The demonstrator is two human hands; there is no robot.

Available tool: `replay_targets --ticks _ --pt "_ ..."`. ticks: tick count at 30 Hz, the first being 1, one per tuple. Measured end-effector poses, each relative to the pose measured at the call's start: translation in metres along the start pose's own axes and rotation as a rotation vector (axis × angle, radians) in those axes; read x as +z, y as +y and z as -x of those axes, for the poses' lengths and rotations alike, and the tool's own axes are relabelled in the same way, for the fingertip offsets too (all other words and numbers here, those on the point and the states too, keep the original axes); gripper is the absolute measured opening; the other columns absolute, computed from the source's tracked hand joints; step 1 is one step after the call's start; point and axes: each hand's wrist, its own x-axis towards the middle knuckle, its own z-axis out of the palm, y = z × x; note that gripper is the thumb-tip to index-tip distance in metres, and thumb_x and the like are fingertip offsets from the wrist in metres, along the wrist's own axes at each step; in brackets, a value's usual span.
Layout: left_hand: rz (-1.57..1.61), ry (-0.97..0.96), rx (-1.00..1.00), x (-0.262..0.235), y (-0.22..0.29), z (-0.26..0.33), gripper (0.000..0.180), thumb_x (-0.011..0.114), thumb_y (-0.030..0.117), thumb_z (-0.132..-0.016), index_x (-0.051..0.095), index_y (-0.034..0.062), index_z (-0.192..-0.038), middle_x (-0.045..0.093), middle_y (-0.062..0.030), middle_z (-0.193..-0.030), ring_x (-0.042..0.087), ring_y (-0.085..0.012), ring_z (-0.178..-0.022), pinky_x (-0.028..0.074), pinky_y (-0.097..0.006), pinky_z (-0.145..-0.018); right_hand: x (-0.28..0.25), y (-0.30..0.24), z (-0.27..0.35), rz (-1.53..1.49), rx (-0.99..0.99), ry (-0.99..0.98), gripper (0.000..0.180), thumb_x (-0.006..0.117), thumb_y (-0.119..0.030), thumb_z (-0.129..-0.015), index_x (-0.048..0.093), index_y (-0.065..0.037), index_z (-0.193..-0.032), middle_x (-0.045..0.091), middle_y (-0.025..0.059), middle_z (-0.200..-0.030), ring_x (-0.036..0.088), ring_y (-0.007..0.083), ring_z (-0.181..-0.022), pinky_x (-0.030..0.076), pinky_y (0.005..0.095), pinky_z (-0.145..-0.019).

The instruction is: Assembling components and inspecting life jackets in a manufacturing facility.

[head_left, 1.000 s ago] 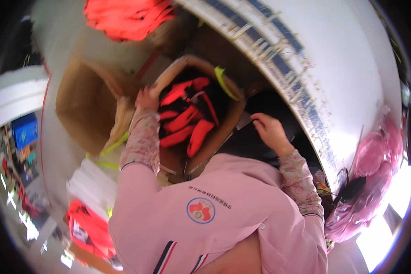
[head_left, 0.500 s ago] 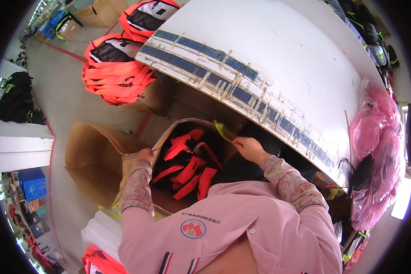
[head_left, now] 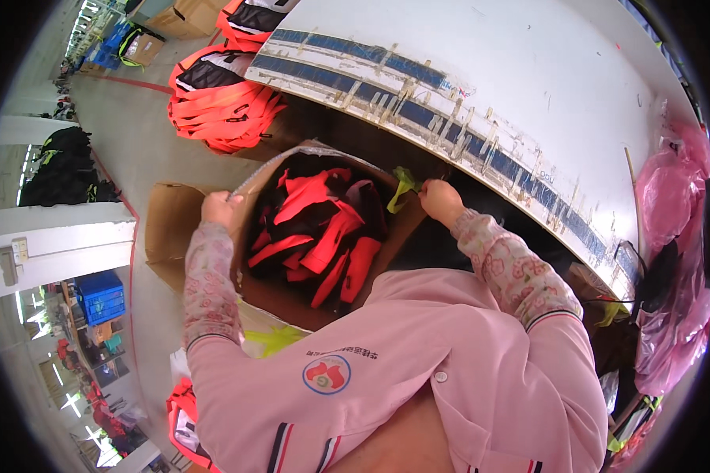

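Note:
Between my arms stands an open cardboard box (head_left: 252, 183), its inside holding a heap of bright orange-red and black fabric pieces (head_left: 327, 225). My left hand (head_left: 221, 207) is closed on the box's left rim. At the far right corner of the same box, my right hand (head_left: 440, 200) is closed on the rim, its fingertips partly hidden. Just left of that hand, a strip of yellow-green fabric (head_left: 402, 189) hangs over the edge. Patterned sleeve covers are on both forearms.
A white table (head_left: 481, 47) with a worn, taped edge overhangs the box's far side. Another open carton (head_left: 173, 221) stands left. Stacked orange bags (head_left: 221, 102) lie beyond it. Pink plastic bags (head_left: 674, 189) hang at the right, and yellow-green material (head_left: 276, 340) lies near the box's front.
The box has opened wider and shifted left, with my left hand moving left along with its rim. More of the fabric heap shows. The view has tilted, and the second carton is now more covered.

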Motion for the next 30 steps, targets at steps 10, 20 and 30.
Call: replay_targets --ticks 10,20,30 --pt "-0.057 0.019 0.209 -0.095 0.034 -0.012 0.04 0.071 0.032 -0.074 0.053 -0.0021 -0.063 0.044 -0.0232 -0.06 0.037 -0.0304 -0.05 0.037 -0.043 -0.052 0.069 0.014 -0.03 0.036 0.046 -0.285 0.112 0.076 -0.061 -0.051 0.034 0.004 -0.132 0.049 0.026 -0.124 0.052 0.0386 -0.113 0.038 0.0409 -0.099" --pt "-0.122 0.014 -0.043 -0.09 -0.061 0.009 0.029 0.071 0.03 -0.074 0.066 0.0013 -0.08 0.059 -0.0215 -0.07 0.059 -0.0334 -0.063 0.043 -0.043 -0.059 0.04 -0.079 -0.001 0.046 -0.17 -0.108 0.019 0.055 -0.016 -0.079 0.066 -0.001 -0.083 0.065 0.0212 -0.084 0.065 0.0361 -0.08 0.052 0.0449 -0.071" --pt "-0.17 0.128 -0.284 -0.062 -0.08 0.049 0.027 0.07 0.026 -0.075 0.069 0.0074 -0.094 0.064 -0.0208 -0.083 0.064 -0.0355 -0.081 0.048 -0.043 -0.071 0.011 -0.149 -0.024 0.007 -0.285 -0.054 0.012 0.058 -0.011 -0.071 0.067 -0.005 -0.076 0.066 0.0166 -0.075 0.065 0.033 -0.072 0.052 0.0434 -0.061"
